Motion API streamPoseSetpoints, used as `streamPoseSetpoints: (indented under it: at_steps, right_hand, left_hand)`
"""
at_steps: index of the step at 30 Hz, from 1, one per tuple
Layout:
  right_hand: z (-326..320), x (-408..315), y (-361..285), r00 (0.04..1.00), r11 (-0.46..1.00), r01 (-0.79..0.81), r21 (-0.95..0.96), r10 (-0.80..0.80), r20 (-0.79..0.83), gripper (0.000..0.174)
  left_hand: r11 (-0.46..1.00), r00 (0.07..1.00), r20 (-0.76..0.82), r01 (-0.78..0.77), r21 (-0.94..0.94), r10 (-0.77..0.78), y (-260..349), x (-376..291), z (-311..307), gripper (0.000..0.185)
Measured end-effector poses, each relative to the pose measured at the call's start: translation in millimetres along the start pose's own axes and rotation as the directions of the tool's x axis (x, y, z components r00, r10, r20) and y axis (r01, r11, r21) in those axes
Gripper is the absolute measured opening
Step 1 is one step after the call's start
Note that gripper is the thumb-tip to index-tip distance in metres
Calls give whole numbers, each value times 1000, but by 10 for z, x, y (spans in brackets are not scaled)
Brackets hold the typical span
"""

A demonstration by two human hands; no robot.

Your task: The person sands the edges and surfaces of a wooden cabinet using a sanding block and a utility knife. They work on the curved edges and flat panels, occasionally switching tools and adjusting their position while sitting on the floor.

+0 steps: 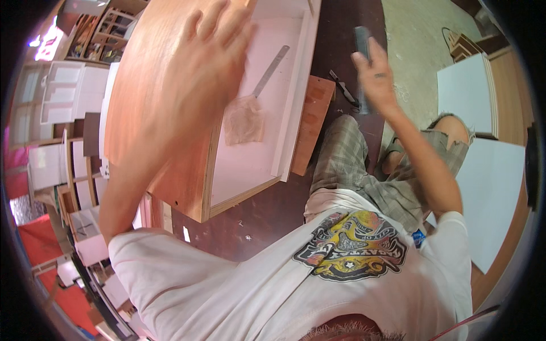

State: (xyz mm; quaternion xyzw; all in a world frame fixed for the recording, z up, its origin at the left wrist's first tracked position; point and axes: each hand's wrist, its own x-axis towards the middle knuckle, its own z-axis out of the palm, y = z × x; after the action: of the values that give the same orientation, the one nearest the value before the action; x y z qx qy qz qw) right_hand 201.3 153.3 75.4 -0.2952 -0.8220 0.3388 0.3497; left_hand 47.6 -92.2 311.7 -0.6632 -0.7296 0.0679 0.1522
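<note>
My left hand (204, 72) is blurred, fingers spread and holding nothing. It hovers over or rests on the wood-veneer side of a cabinet carcass (140, 85); I cannot tell if it touches. In my right hand (377, 79) is a dark grey tool handle (362, 40), held above the maroon floor. The tool's kind is unclear through the blur. Inside the cabinet's white interior (247, 170) lies a steel ruler (273, 68). Its lower end meets a wrinkled, brownish square sheet (244, 121).
A black-handled tool (346, 91) lies on the maroon floor (341, 42) near my knee. Beside the cabinet sits a reddish wooden board (313, 123). White panels (490, 192) stand at the right. Shelves and cabinet frames (64, 89) crowd the left.
</note>
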Motion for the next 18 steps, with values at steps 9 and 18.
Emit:
streamPoseSetpoints:
  at_steps: [9,18]
  right_hand:
    - [-1284,495,347,780,789,-559,255,396,485,65]
    - [-1461,260,144,697,697,-663,275,440,566,64]
  left_hand:
    - [218,643,414,673,-706,-644,2089,-1073,718,53]
    - [27,2,101,969,246,-995,1374,-932,3364,58]
